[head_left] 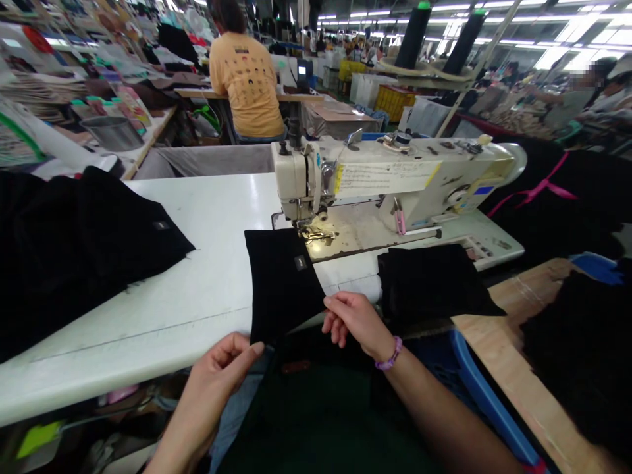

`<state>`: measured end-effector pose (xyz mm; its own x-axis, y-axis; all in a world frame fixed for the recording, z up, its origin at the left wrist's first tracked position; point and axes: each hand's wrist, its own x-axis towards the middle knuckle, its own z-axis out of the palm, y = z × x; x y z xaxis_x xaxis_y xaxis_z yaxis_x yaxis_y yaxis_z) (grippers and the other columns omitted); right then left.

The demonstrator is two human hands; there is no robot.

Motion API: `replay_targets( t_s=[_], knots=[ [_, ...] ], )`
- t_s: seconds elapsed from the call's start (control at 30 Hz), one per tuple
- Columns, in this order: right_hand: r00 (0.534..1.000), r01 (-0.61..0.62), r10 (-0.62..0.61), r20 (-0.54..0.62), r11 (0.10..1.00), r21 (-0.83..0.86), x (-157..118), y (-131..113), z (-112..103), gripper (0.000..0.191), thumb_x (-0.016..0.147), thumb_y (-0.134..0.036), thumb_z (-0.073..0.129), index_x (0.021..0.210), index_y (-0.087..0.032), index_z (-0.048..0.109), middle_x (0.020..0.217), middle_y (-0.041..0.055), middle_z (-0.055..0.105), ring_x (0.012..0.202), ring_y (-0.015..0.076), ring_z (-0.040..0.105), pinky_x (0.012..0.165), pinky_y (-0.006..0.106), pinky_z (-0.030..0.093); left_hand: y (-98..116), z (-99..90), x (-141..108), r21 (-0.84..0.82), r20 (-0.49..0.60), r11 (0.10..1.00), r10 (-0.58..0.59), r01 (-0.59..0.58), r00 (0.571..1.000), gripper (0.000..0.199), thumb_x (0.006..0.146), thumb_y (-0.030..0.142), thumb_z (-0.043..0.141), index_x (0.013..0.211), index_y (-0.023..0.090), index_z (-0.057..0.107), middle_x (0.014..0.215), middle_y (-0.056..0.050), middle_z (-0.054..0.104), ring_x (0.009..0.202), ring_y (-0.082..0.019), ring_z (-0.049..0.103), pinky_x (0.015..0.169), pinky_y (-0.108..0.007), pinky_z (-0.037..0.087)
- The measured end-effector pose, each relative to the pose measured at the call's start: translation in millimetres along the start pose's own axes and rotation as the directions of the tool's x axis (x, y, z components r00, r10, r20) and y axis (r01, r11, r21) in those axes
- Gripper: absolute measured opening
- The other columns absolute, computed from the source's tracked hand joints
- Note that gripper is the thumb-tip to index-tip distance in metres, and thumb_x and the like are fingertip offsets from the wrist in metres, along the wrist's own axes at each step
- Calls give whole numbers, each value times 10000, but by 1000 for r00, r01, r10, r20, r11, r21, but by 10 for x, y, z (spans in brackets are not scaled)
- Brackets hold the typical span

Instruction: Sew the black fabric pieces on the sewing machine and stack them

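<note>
A black fabric piece with a small grey label lies on the white table, its far edge close to the needle area of the sewing machine. My left hand pinches its near left corner between thumb and finger. At the near right corner, my right hand also pinches the cloth, the other fingers curled; a purple bracelet is on that wrist. Between my hands the near edge hangs slightly over the table's front edge.
A heap of black cloth with a similar label covers the table's left side. More folded black pieces lie right of my hand. Pink-handled snippers rest against the machine. A person in a yellow shirt sits ahead, facing away.
</note>
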<state>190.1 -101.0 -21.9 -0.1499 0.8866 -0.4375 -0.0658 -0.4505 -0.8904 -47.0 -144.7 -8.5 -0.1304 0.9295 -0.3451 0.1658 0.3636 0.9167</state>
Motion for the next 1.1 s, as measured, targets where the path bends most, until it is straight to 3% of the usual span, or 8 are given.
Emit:
replay_targets(
  t_s=[0.07, 0.13, 0.3, 0.57, 0.7, 0.87, 0.97, 1.1],
  knots=[
    [1000, -13, 13, 12, 1000, -1, -7, -16, -11, 377, 787, -535, 672, 720, -182, 558, 515, -14, 654, 346, 81, 529, 307, 158, 344, 51, -27, -3, 267, -151, 946, 228, -182, 962, 441, 724, 571, 750, 641, 215, 503, 544, 54, 429, 504, -116, 379, 494, -238, 316],
    [1000, -19, 19, 16, 1000, -1, -11, -28, -10, 379, 779, -536, 676, 711, -183, 557, 482, -27, 631, 323, 72, 502, 292, 152, 300, 127, 15, -16, 538, -159, 741, 556, -401, 816, 371, 761, 537, 744, 748, 219, 553, 641, 30, 516, 578, -148, 470, 546, -262, 370],
    [1000, -16, 16, 16, 1000, -7, -10, -50, 32, 412, 753, -575, 673, 720, -179, 563, 465, -35, 611, 303, 60, 462, 286, 151, 251, 313, 404, 35, 686, 367, 54, 835, -725, 410, 209, 884, 254, 659, 1081, 191, 635, 1021, -79, 677, 906, -248, 620, 772, -365, 464],
    [981, 161, -175, -82, 974, -158, -57, 33, -2, 403, 907, -559, 498, 873, -174, 614, 566, -16, 628, 380, 100, 518, 346, 199, 345, 260, 597, 342, 613, 466, -44, 826, -789, 316, 135, 949, 144, 533, 953, 149, 668, 850, -60, 677, 760, -192, 590, 675, -322, 454],
    [668, 542, -744, -7, 493, -681, -73, 105, -59, 216, 918, -241, 555, 1116, -186, 620, 868, 40, 678, 696, 152, 636, 633, 276, 529, 278, 573, 320, 605, 439, -11, 838, -796, 323, 183, 959, 156, 523, 829, 158, 651, 790, -55, 659, 732, -181, 576, 670, -313, 456],
    [334, 580, -895, 296, -52, -813, -34, 51, -90, 125, 964, -140, 550, 986, -190, 662, 917, 68, 679, 865, 193, 617, 764, 327, 519, 444, 582, 352, 594, 474, 61, 779, -802, 410, 202, 951, 195, 522, 806, 167, 659, 781, -52, 662, 718, -184, 581, 661, -323, 475],
    [321, 569, -854, 409, -171, -804, -26, 31, -98, 170, 992, -127, 507, 986, -175, 670, 895, 58, 703, 870, 197, 617, 810, 353, 508, 547, 564, 491, 595, 519, 83, 720, -799, 461, 230, 949, 264, 555, 1119, 169, 677, 1059, -103, 712, 971, -243, 638, 816, -385, 521],
    [374, 611, -780, 502, -200, -766, -40, 64, -101, 254, 1030, -140, 418, 1021, -165, 671, 934, 59, 725, 947, 199, 626, 903, 379, 503, 501, 563, 678, 595, 635, -81, 657, -800, 406, 311, 944, 243, 569, 1243, 195, 642, 1264, -111, 677, 1213, -298, 578, 951, -452, 505]
  ],
)
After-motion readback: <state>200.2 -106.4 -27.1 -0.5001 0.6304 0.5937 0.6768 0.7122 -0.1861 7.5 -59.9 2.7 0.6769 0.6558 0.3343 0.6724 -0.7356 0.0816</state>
